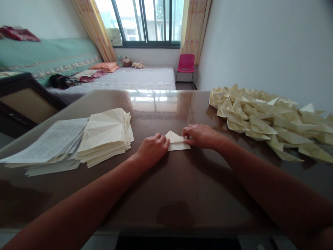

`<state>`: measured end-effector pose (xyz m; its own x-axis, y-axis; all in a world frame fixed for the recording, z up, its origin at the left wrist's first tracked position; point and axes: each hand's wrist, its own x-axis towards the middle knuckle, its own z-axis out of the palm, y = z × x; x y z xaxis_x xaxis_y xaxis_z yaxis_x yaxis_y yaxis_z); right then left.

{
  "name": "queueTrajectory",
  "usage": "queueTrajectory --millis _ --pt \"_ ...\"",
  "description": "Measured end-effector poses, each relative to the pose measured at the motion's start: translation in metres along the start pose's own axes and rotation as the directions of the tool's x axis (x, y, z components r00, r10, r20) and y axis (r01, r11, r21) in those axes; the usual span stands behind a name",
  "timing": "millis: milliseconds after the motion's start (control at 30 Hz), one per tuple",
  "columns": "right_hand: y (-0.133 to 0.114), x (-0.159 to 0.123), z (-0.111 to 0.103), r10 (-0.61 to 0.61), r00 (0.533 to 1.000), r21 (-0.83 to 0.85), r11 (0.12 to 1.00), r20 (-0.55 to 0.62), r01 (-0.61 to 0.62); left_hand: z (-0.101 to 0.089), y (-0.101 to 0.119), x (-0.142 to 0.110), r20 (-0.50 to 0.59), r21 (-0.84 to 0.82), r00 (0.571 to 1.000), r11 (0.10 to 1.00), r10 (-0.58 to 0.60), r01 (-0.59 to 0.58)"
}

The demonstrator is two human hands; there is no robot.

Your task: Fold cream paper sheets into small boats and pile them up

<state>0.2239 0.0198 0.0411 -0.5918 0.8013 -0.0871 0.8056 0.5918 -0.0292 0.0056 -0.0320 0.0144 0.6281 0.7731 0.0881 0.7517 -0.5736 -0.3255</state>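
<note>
A small cream sheet of paper (pixel 179 146), folded to a triangular peak with a straight strip along its near edge, lies flat on the brown table (pixel 166 187). My left hand (pixel 154 147) is closed at its left end, fingertips pressing the paper. On the opposite end, my right hand (pixel 199 135) pinches the edge with thumb and curled fingers. The fingertips partly cover both ends of the paper. To the left lies a stack of creased cream sheets (pixel 102 133). Folded paper boats (pixel 262 121) crowd together on the right side of the table.
Printed papers (pixel 54 142) lie beside the cream stack at the far left. Beyond the table are a bed (pixel 153 76), a pink chair (pixel 186 63) and a window. A dark cabinet (pixel 23 100) stands at the left, and a white wall runs along the right.
</note>
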Motion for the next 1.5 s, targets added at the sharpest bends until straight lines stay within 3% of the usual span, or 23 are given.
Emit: queueTrajectory --millis 200,567,800,1000,1133,1333,1500 --pt "0.005 0.005 0.005 0.099 0.995 0.067 0.993 0.023 -0.101 0.001 -0.003 -0.002 -0.052 -0.041 0.999 0.999 -0.008 0.006" --pt "0.022 0.016 0.015 0.003 1.000 0.368 0.930 0.023 -0.011 -0.001 0.001 -0.004 -0.069 -0.079 0.997 0.997 -0.016 0.010" --pt "0.015 0.020 0.022 0.071 0.997 0.517 0.855 -0.035 -0.043 -0.001 0.005 -0.002 -0.083 -0.122 0.996 0.992 -0.035 0.025" --pt "0.011 0.021 0.021 0.049 0.997 0.603 0.794 0.062 -0.077 -0.001 0.011 0.001 -0.072 -0.184 0.997 0.983 -0.033 0.019" --pt "0.015 0.021 0.023 0.013 0.993 0.697 0.711 0.116 -0.090 0.000 0.013 0.000 -0.087 -0.230 0.996 0.973 -0.032 0.011" --pt "0.013 0.020 0.022 0.024 0.985 0.872 0.461 0.173 -0.165 0.003 0.012 -0.001 -0.153 -0.330 0.987 0.944 -0.046 -0.008" --pt "0.008 0.017 0.016 0.030 0.973 0.898 0.379 0.228 -0.223 0.002 0.011 -0.001 -0.157 -0.360 0.986 0.933 -0.050 -0.010"
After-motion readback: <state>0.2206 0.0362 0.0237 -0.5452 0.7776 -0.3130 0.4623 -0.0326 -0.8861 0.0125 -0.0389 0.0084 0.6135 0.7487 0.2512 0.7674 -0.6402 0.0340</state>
